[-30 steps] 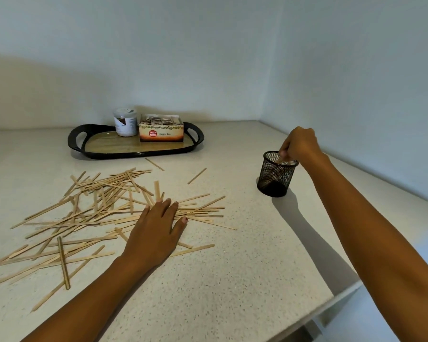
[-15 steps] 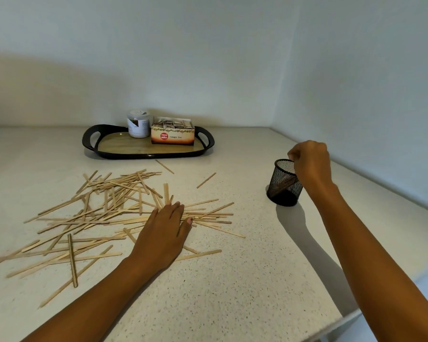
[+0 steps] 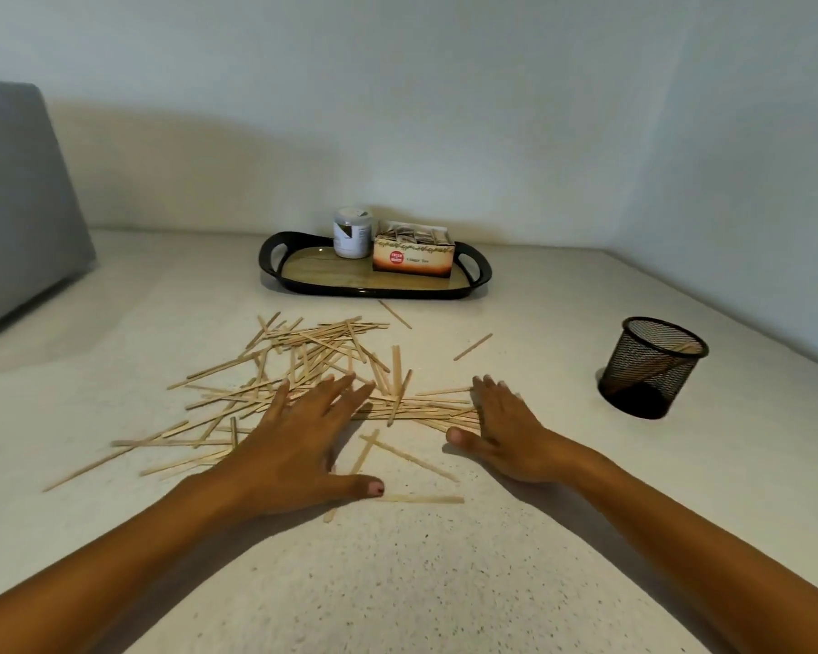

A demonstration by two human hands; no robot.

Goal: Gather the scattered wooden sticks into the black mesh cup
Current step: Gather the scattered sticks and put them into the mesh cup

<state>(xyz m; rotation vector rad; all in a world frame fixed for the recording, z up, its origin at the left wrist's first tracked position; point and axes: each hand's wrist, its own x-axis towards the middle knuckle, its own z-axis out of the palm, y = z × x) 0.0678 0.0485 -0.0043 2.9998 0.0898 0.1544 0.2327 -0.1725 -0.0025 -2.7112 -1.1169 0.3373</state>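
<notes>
Left hand point(image 3: 298, 446): I see it palm down, fingers straight and spread, gripping nothing. It lies flat on the near edge of the wooden sticks point(image 3: 322, 356), and its thumb points right, just beside one loose stick on the counter point(image 3: 397, 582).
Right hand point(image 3: 511, 436): I see this one flat as well, fingers straight and close together, holding nothing. It rests on the right end of the same heap, with the thumb stretched out to the left.
Between the hands: a few single sticks lie crossed on the bare surface, just clear of the heap.
Heap: most of the sticks lie in a loose tangle reaching left and away from both hands, with long strays trailing off to the near left. Two lone ones sit beyond it, one close to the tray and one off to the right.
Cup: the black mesh cup point(image 3: 650, 370) stands upright on the right, well apart from the right hand and the heap. Through the mesh I make out at least one stick leaning inside.
Tray point(image 3: 303, 283): black-rimmed with two handles, behind the heap and near the wall. It carries a white jar point(image 3: 352, 233) and a tea box point(image 3: 414, 259) side by side.
Far left: a grey panel point(image 3: 15, 205) stands at the edge of my view, and I cannot tell what it is.
</notes>
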